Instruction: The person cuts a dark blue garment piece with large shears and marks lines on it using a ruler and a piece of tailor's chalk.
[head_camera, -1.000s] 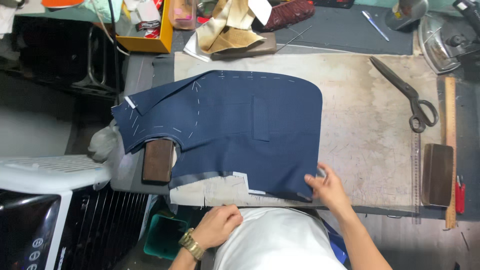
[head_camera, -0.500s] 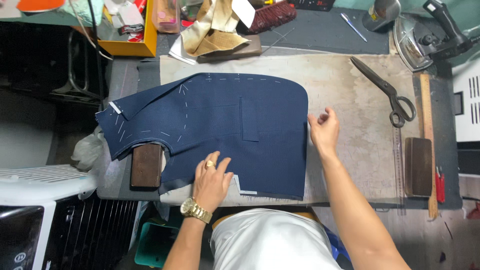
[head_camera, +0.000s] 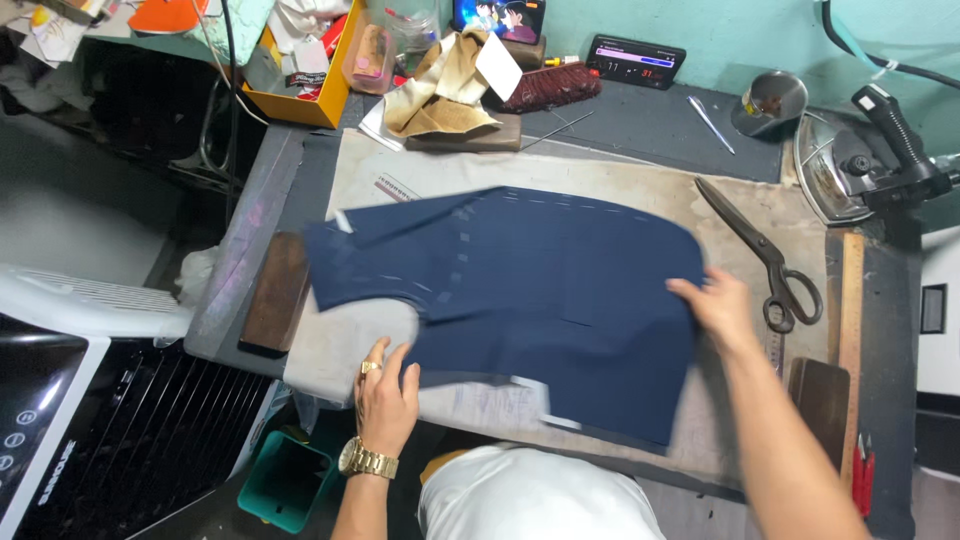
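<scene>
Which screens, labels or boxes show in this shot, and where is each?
Small screen: top edge, centre; upright, showing a colourful picture.
Digital display: right of it, on the dark bench; flat black slab with lit digits.
Yellow box: top left; open, holding clutter.
Control panel: bottom left; black with white symbols.

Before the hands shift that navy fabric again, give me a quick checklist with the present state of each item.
1. Left hand on the near edge of the navy fabric piece: ok.
2. Right hand on the fabric's right edge: ok.
3. Fabric lying flat on the pressing pad: not ok, the near left edge looks lifted and blurred.
4. Scissors off the fabric: ok, just right of the right hand.
5. Iron apart from the fabric: ok.
6. Chalk marks readable: cannot tell.
</scene>
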